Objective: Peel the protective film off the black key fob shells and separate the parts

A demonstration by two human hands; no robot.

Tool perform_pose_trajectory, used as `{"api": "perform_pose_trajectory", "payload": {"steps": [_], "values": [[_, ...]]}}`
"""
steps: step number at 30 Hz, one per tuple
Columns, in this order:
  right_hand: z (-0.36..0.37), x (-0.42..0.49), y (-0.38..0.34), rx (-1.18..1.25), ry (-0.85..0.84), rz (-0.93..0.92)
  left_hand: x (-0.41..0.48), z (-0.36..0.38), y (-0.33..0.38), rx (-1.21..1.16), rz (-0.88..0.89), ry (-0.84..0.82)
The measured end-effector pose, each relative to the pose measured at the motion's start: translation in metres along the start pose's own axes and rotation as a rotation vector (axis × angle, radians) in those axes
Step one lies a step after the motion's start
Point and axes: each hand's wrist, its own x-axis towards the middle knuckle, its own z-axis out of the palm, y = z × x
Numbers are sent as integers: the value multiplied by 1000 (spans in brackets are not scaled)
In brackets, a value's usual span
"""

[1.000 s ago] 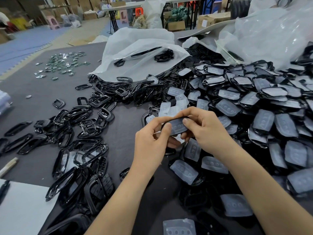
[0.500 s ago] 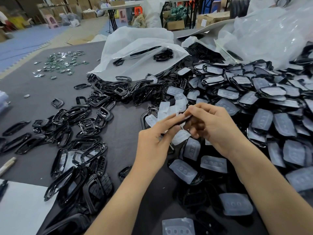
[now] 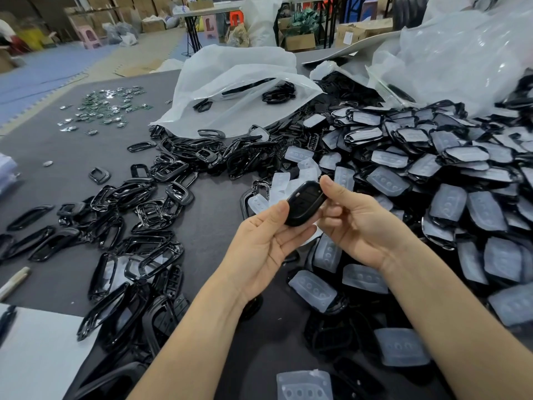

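Both hands hold one glossy black key fob shell (image 3: pixel 305 202) above the middle of the dark table mat. My left hand (image 3: pixel 266 243) cups it from below, thumb on its lower left end. My right hand (image 3: pixel 356 219) pinches its upper right end with thumb and fingers. The shell's top face shows bare, with no film on it. A big heap of film-covered shells (image 3: pixel 432 180) lies to the right. Black frame parts (image 3: pixel 138 232) are spread to the left. Loose translucent film pieces (image 3: pixel 284 186) lie just behind the hands.
Clear plastic bags (image 3: pixel 230 90) lie at the back of the mat, one holding a few black parts. Small metal pieces (image 3: pixel 106 109) are scattered at the far left. A white sheet (image 3: pixel 40 356) and a marker (image 3: pixel 14 281) sit at the near left edge.
The hands have turned and opened up around the shell; earlier the fingers were pinched tight over a film-covered face, now a bare black face shows upward and the hands sit slightly lower.
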Motion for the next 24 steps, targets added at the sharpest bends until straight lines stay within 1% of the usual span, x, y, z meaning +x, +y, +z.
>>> {"api": "perform_pose_trajectory", "payload": {"steps": [6,10,14,17,20,24], "values": [[-4,0,1,-110,-17,-14,0,-1,-2,2,7,-13],[-3,1,2,-78,-34,-88,1,2,-3,-20,26,-29],[-1,2,6,-72,34,-93,1,5,-4,-61,24,11],[1,1,8,-114,91,-91,1,3,-2,-127,12,-27],[1,-1,6,-117,60,-94,1,1,-2,-161,9,-56],[1,-2,5,-109,35,-88,0,1,-2,-126,36,-34]]}}
